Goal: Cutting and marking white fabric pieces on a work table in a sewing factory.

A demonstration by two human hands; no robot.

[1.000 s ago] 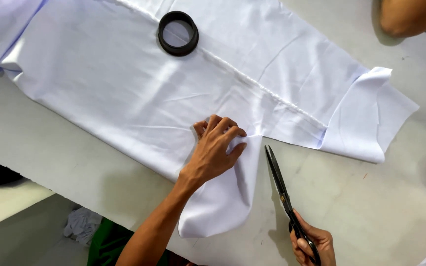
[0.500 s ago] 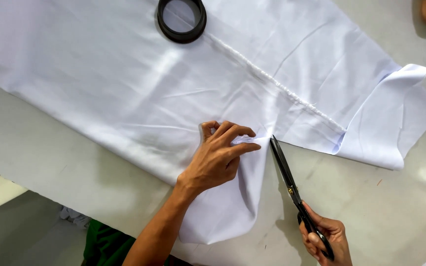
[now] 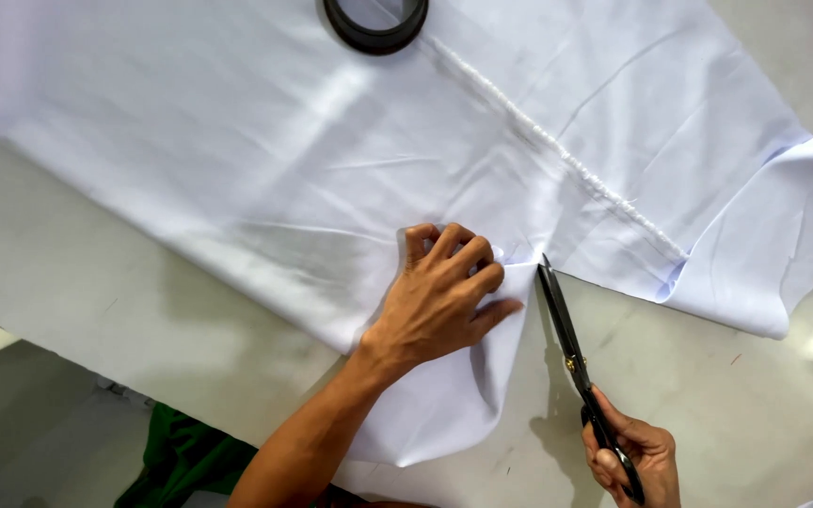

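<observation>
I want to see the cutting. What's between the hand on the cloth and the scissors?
In the head view, only a narrow strip of white cloth separates the left hand from the scissors blades, held by the right hand.

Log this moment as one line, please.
left hand: pressing white cloth | right hand: holds scissors, tip at cloth edge | black ring on cloth

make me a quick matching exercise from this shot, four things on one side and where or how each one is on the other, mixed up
Things:
1. left hand
2. right hand
3. black ring
4. scissors

States:
A. lies on the white cloth at the top edge of the view
B. grips dark handles low on the right
C. presses down on the cloth, fingers curled
D. blades closed, tip at the cloth's edge

Pairs: 1-C, 2-B, 3-A, 4-D
</observation>
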